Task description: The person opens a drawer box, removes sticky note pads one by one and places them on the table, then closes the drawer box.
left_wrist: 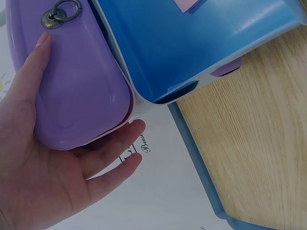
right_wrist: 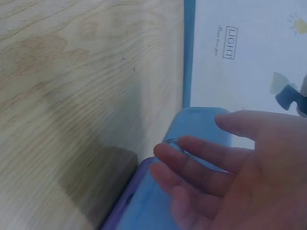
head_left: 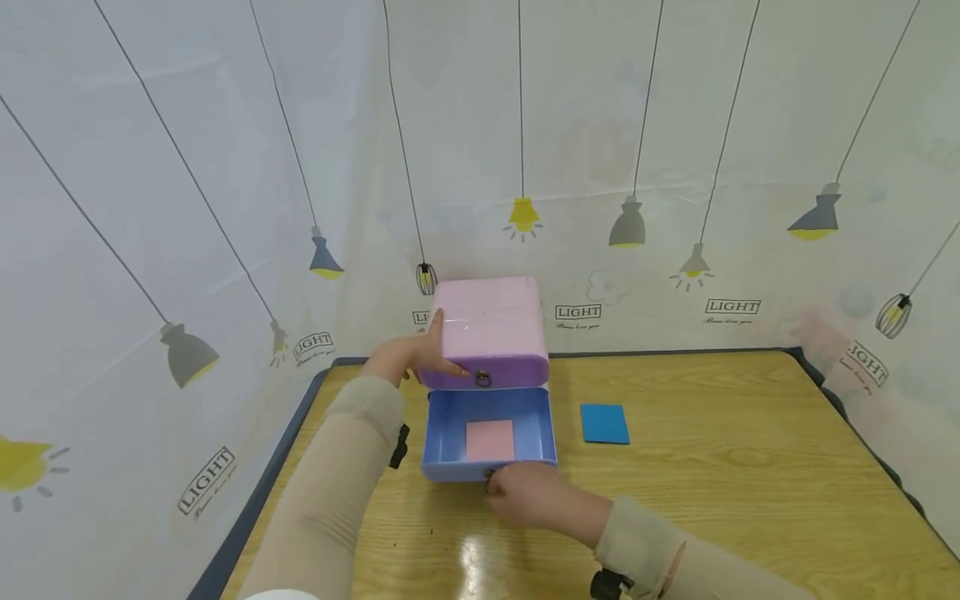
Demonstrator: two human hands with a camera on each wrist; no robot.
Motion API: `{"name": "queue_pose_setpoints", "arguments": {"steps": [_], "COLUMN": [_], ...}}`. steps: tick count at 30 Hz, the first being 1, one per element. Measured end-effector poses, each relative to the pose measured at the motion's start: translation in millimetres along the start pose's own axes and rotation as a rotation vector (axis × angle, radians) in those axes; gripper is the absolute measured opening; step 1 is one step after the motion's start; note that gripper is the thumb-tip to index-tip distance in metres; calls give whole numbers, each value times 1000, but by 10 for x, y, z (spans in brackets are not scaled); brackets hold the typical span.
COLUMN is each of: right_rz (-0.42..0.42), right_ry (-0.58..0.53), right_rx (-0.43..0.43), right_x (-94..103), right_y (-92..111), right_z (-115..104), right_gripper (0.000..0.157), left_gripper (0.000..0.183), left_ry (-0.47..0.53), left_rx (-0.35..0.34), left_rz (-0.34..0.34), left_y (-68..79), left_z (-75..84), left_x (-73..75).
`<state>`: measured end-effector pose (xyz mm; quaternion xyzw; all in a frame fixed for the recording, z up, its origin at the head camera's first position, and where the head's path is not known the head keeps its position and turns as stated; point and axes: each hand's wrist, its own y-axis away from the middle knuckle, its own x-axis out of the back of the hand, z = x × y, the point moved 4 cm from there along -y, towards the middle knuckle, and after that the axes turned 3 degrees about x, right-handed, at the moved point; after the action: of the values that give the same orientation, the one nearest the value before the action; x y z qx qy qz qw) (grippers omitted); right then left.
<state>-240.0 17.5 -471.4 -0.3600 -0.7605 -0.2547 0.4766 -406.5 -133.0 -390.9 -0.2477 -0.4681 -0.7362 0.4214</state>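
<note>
A small drawer box with a pink top and a purple upper drawer stands at the back of the table. My left hand holds its left side, thumb on the purple front near a bronze ring pull, fingers around the side. Below, the blue lower drawer is pulled out towards me. A square pink paper lies inside it. At the drawer's front my right hand has curled fingers hooked at the lower ring pull; its thumb stands apart in the right wrist view.
To the right of the box a blue square lies flat on the wooden table. A light wall covering printed with hanging lamps rises behind and on both sides. Dark edging runs along the table's left side.
</note>
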Motion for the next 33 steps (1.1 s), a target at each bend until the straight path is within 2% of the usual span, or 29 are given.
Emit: {"name": "queue_pose_setpoints", "arguments": {"steps": [8, 12, 18, 22, 26, 33], "right_rz": [-43, -20, 6, 19, 17, -65], "right_ry": [-165, -214, -302, -306, -316, -327], "right_rx": [-12, 6, -13, -31, -72, -167], "right_x": [208, 333, 512, 587, 626, 658], "right_y": [30, 3, -80, -174, -280, -475], "right_z": [-50, -38, 56, 154, 259, 410], "right_gripper": [30, 26, 25, 25, 24, 27], "left_gripper": [126, 126, 126, 125, 125, 124], "left_ry": [6, 5, 18, 43, 33, 14], "left_rx": [-10, -18, -21, -31, -11, -4], "left_rz": [5, 8, 11, 4, 3, -3], "left_y": [24, 21, 23, 29, 38, 42], "left_z": [11, 8, 4, 10, 6, 13], "left_x": [-2, -3, -8, -11, -9, -2]}}
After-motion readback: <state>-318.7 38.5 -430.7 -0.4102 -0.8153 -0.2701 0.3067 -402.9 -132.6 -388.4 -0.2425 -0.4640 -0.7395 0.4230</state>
